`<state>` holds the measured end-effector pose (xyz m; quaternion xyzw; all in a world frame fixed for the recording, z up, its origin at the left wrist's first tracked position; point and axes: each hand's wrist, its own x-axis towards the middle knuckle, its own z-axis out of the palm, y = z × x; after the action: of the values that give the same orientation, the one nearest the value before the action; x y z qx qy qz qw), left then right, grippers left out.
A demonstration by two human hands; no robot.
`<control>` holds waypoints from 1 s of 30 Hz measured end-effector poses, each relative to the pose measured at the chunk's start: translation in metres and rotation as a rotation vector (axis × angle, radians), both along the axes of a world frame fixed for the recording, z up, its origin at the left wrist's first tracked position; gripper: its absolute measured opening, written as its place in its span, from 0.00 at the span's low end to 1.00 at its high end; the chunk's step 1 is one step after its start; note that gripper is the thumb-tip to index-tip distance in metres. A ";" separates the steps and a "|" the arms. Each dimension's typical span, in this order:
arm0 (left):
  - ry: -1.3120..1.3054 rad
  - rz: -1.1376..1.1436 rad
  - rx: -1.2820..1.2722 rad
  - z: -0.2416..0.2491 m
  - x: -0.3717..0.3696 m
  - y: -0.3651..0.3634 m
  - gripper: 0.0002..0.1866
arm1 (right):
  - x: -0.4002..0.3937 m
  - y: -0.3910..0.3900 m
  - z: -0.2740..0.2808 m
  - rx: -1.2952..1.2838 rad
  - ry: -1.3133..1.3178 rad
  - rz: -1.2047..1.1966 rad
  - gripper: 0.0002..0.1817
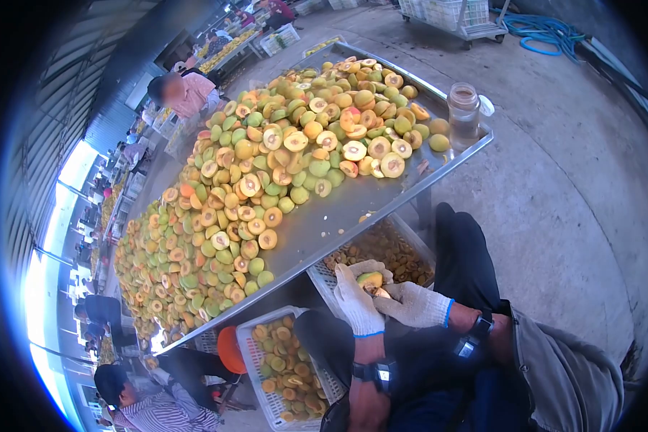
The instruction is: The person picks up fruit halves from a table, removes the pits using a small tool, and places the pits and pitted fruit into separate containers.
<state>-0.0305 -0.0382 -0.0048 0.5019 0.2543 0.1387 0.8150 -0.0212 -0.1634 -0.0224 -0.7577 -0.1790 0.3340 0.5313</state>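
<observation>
Both my hands wear white knit gloves and meet over my lap, just below the table edge. My left hand (356, 302) cups a yellow-green peach half (369, 279) from underneath. My right hand (414, 304) presses against the fruit with a small tool at its flesh; the tool is mostly hidden. Under my hands stands a white crate of brown pits (399, 261). The metal table (353, 209) in front carries a big heap of halved peaches (266, 180).
A white crate of peach halves (284, 367) sits by my left knee. A clear jar (464, 115) stands at the table's right corner. Other people work at the far side (183, 90) and lower left (151, 407). A blue hose (547, 32) lies on the concrete floor.
</observation>
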 end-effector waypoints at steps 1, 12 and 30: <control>0.004 0.006 0.035 0.002 -0.001 -0.001 0.34 | 0.000 0.000 -0.001 0.029 -0.058 0.001 0.25; -0.099 -0.038 0.211 0.008 -0.008 -0.007 0.35 | 0.005 -0.018 0.025 0.114 -0.006 0.084 0.24; -0.317 -0.534 -0.048 -0.016 0.008 0.007 0.36 | 0.017 -0.035 -0.006 0.479 0.917 0.270 0.24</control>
<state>-0.0229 -0.0314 -0.0210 0.5038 -0.0136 -0.0098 0.8637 -0.0043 -0.1988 -0.0284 -0.3616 -0.0958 0.6460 0.6654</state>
